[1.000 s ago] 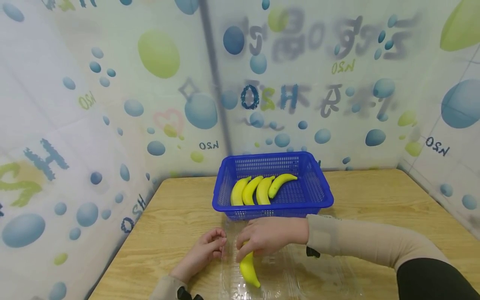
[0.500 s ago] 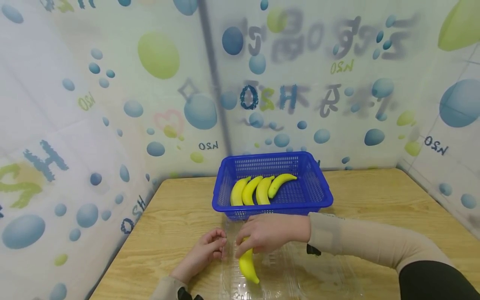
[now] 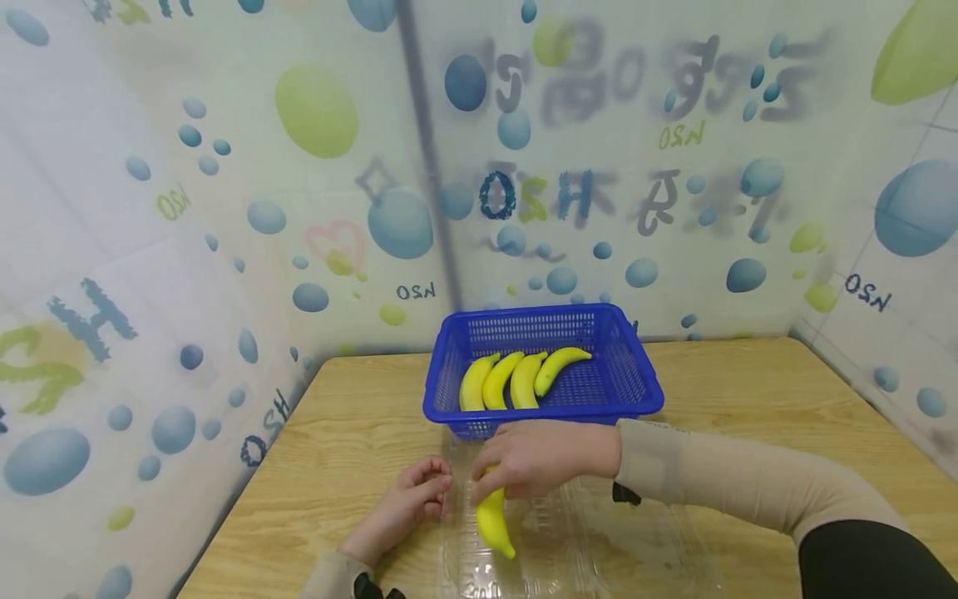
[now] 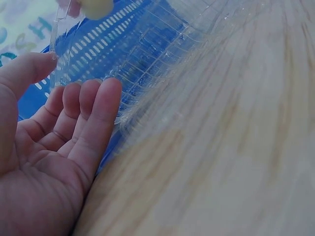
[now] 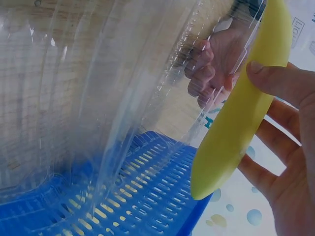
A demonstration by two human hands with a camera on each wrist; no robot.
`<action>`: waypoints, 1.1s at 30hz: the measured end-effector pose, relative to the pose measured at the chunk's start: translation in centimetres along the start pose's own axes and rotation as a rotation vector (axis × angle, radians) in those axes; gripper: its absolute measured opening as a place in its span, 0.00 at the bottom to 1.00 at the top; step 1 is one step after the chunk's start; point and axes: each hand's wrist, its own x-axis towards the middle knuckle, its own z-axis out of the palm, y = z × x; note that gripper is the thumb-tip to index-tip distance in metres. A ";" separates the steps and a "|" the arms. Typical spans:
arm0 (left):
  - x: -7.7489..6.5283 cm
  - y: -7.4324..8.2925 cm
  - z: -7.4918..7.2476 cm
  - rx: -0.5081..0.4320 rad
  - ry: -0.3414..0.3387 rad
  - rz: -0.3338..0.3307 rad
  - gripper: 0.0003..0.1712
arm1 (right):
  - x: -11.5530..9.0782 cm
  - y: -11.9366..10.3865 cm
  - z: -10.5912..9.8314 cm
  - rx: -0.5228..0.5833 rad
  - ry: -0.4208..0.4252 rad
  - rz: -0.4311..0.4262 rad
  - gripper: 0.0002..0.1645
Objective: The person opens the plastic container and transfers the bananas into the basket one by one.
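Note:
My right hand (image 3: 533,456) grips one end of a yellow banana (image 3: 494,526), whose other end points down over a clear plastic clamshell container (image 3: 542,570). In the right wrist view, the thumb lies on the near side of the banana (image 5: 236,115) and the fingers are behind it. My left hand (image 3: 406,502) is at the container's left side. In the left wrist view, the thin clear rim (image 4: 55,37) passes between its thumb and curled fingertips, which pinch it. The container lies spread open on the table.
A blue plastic basket (image 3: 550,413) stands behind the container, touching or very near its back edge. Several more bananas (image 3: 525,381) lie in the basket's left and middle. The wooden table (image 3: 359,416) meets printed curtains at the back and sides.
My right hand has risen slightly in the head view, toward the basket, with the banana in its grip. The left hand and the basket have stayed in place.

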 end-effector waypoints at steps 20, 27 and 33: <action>0.0 -0.2 0.0 0.014 -0.002 0.017 0.04 | -0.6 0.6 -1.3 0.012 0.003 0.035 0.24; 0.0 -0.1 0.2 0.017 0.010 0.014 0.05 | -0.9 1.0 -2.1 0.010 0.004 0.058 0.25; 0.0 -0.1 0.2 0.020 0.021 0.007 0.06 | -1.2 1.5 -2.6 0.032 0.004 0.082 0.25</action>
